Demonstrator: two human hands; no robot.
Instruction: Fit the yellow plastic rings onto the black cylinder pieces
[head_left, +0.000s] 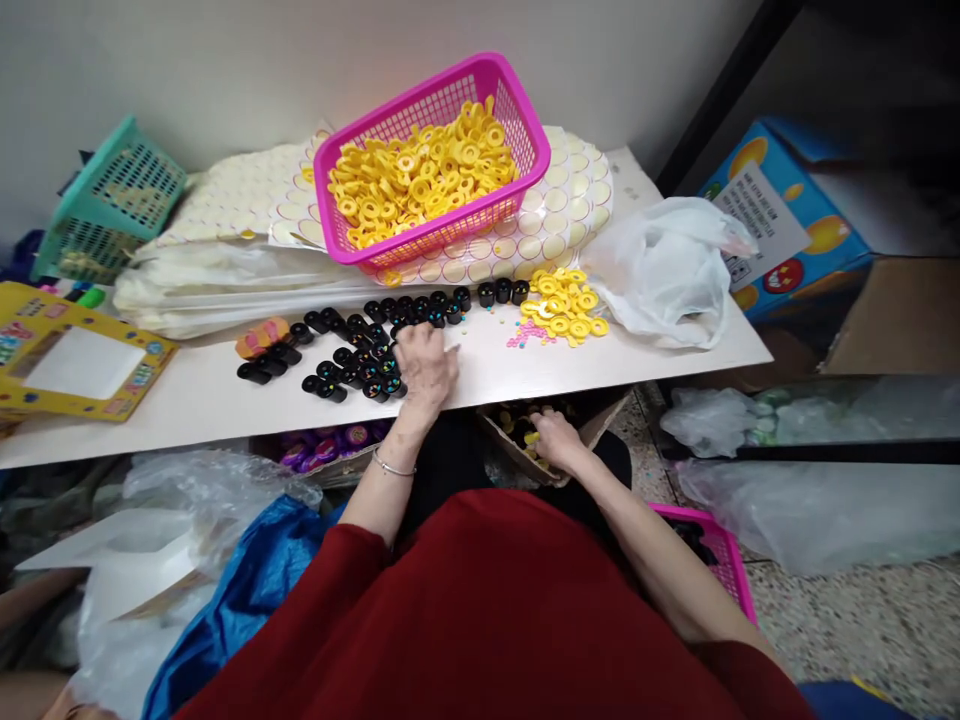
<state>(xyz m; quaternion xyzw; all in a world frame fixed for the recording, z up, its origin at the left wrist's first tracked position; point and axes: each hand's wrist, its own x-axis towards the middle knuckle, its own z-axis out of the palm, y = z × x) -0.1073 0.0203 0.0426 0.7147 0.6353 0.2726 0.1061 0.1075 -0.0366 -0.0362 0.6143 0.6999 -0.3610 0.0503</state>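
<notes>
My left hand (424, 365) rests on the white table (187, 400), its fingers curled over a cluster of small black cylinders (352, 360); what it grips, if anything, is hidden. My right hand (555, 440) reaches below the table edge into a cardboard box (517, 435) of small yellow and dark parts, fingers bent down among them. A loose pile of yellow rings (562, 305) lies on the table to the right of the cylinders. Tiny pink beads (525, 335) lie beside that pile.
A pink basket (517, 110) full of yellow rings sits on stacked sticker sheets (562, 200) at the back. A teal basket (112, 205) and a yellow card box (75, 360) stand left. A white plastic bag (667, 270) lies right. Another pink basket (720, 560) sits on the floor.
</notes>
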